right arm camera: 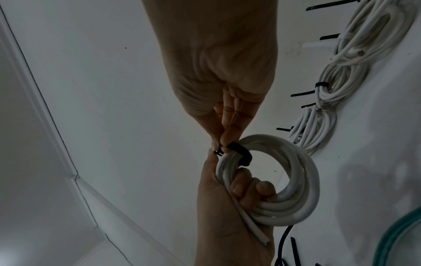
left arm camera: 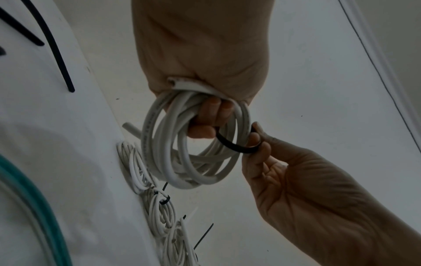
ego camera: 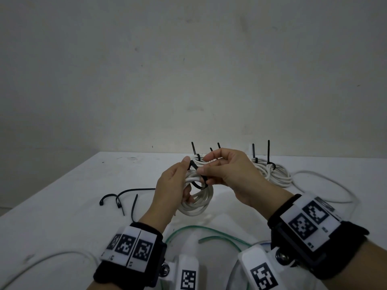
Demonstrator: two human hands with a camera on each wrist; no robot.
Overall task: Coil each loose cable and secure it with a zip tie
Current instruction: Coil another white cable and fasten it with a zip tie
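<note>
Zip tie going round a hand-held coil, above the desk (ego camera: 62, 206)

Left hand (ego camera: 169, 191) grips the white coil (ego camera: 196, 199), fingers curled through it; the zip tie (ego camera: 195, 177) loops across the strands; right hand (ego camera: 228, 174) pinches it, seemingly at the head; spare ties lie further left.

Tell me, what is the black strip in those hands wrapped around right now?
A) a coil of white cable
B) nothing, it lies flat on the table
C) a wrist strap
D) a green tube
A: the black zip tie loops around the coil of white cable, which the left hand grips while the right hand pinches the tie's ends.
</note>
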